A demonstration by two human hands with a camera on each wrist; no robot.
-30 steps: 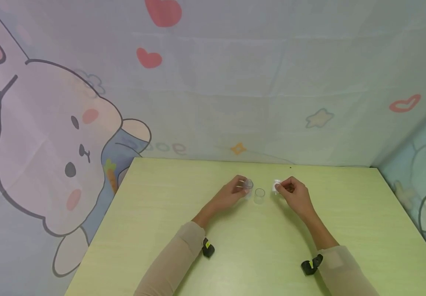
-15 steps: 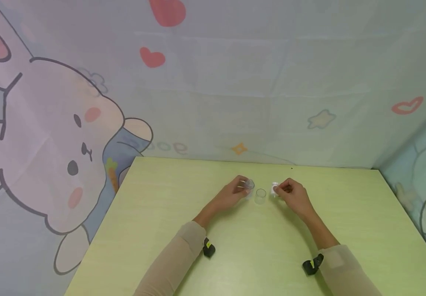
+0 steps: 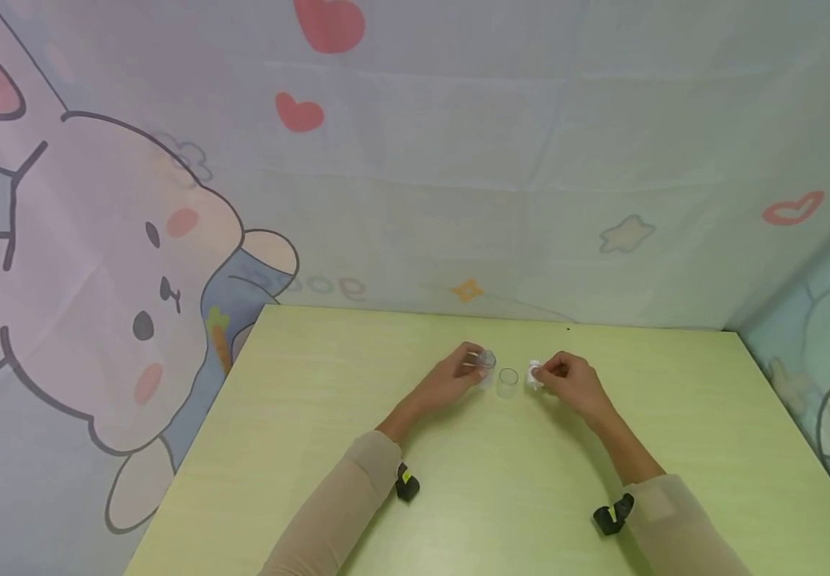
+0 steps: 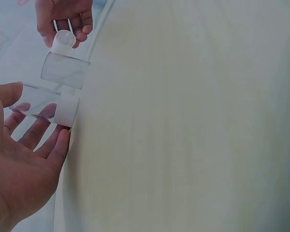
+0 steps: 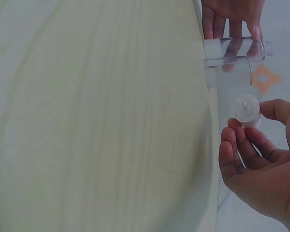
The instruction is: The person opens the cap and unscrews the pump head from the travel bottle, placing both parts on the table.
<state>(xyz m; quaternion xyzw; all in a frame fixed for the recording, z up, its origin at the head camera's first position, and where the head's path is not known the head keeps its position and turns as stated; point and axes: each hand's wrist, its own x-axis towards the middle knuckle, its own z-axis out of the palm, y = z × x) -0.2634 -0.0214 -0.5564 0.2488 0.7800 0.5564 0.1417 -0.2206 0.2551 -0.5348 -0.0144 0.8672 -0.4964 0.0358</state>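
My left hand [image 3: 451, 376] holds a small clear bottle [image 4: 37, 100] upright, thumb on one side and fingers on the other. The bottle has a white band at its base and a bare threaded neck, seen in the right wrist view. Between the hands a clear open-topped cup [image 3: 507, 384], like an overcap, stands on the table. My right hand [image 3: 575, 382] pinches a white cap [image 5: 247, 108] between thumb and fingertips, just right of the cup. In the right wrist view the cap's round end shows, with a small piece at its centre.
The pale green-yellow table [image 3: 501, 496] extends toward me and to both sides. A printed cloth backdrop [image 3: 422, 200] hangs right behind its far edge. A black wrist camera [image 3: 406, 483] sits at the left cuff, another black camera [image 3: 612, 516] at the right.
My right hand has shifted slightly left and toward me, and the white cap in it has turned. The left hand keeps the bottle in place beside the cup.
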